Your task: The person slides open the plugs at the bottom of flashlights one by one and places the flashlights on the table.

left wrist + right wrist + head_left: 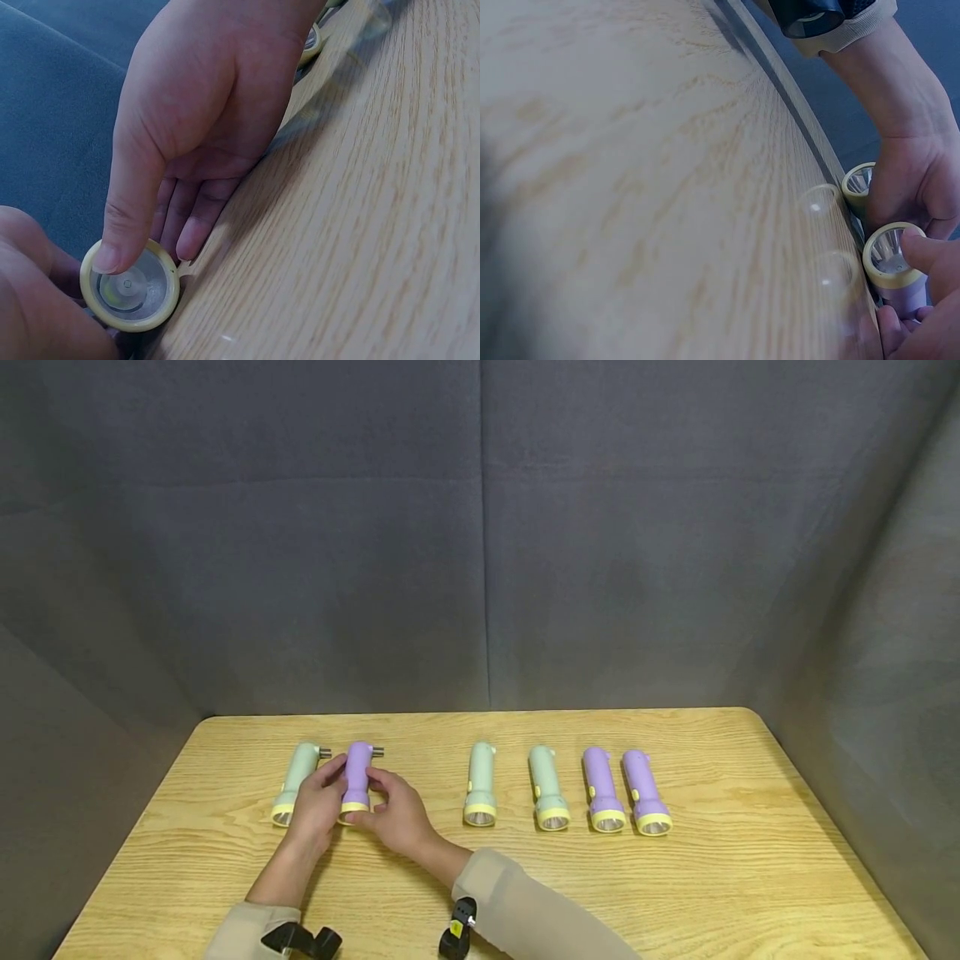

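Observation:
A purple flashlight (358, 768) with a yellow lens rim lies at the table's left part, two metal prongs sticking out to the right near its tail. My left hand (318, 806) holds its left side; how those fingers lie beneath is hidden. From the right, my right hand (401, 814) grips the same flashlight, its thumb over the lens (135, 292) and its fingers along the body. Just left of the left hand lies a pale green flashlight (302, 768), prongs also out, partly covered by that hand. In the right wrist view its lens (859, 178) shows behind the left hand.
Two pale green flashlights (481, 781) (546, 781) and two purple ones (600, 781) (642, 785) lie in a row to the right, lenses toward me, no prongs visible. Dark grey cloth (480, 568) stands behind the wooden table (712, 893).

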Tool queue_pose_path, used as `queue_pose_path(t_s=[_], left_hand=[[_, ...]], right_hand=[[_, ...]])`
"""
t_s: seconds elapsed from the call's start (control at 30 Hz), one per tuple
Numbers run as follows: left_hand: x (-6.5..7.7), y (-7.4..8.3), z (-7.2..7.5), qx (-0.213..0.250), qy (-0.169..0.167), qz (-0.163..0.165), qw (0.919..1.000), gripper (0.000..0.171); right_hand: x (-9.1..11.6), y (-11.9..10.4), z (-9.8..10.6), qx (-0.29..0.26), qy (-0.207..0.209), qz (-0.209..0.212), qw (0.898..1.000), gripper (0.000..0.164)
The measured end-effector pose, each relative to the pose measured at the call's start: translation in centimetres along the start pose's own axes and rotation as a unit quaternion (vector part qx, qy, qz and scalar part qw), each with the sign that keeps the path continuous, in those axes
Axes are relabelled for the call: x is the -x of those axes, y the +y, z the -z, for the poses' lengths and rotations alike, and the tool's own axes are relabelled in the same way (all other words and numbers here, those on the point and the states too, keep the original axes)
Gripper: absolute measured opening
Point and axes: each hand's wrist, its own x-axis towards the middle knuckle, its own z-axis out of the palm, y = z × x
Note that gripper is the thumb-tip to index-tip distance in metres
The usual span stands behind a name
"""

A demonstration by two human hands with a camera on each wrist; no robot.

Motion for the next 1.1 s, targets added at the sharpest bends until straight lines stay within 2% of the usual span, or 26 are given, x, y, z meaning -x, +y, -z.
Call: queue_pose_path(t_s=[0.53,0.8,0.97,1.1], left_hand=[[0.0,0.1,0.2,-0.005,-0.001,-0.002,1.0000,0.051],[0.2,0.6,0.4,-0.024,0.004,0.007,0.9997,0.053],[0.4,1.3,0.6,-0.032,0.002,0.006,0.9995,0.054],[0.7,1.8,0.8,-0.047,-0.004,-0.008,0.9989,0.054]], right_hand=[[0.1,0.0,0.2,-0.013,-0.009,-0.006,1.000,0.070],[0.0,-0.2,0.4,-0.009,-0.023,0.002,1.000,0.069],[0.2,-0.8,0.8,0.026,-0.038,0.013,0.999,0.067],[0.6,-1.4,1.5,0.086,-0.047,0.028,0.995,0.068]])
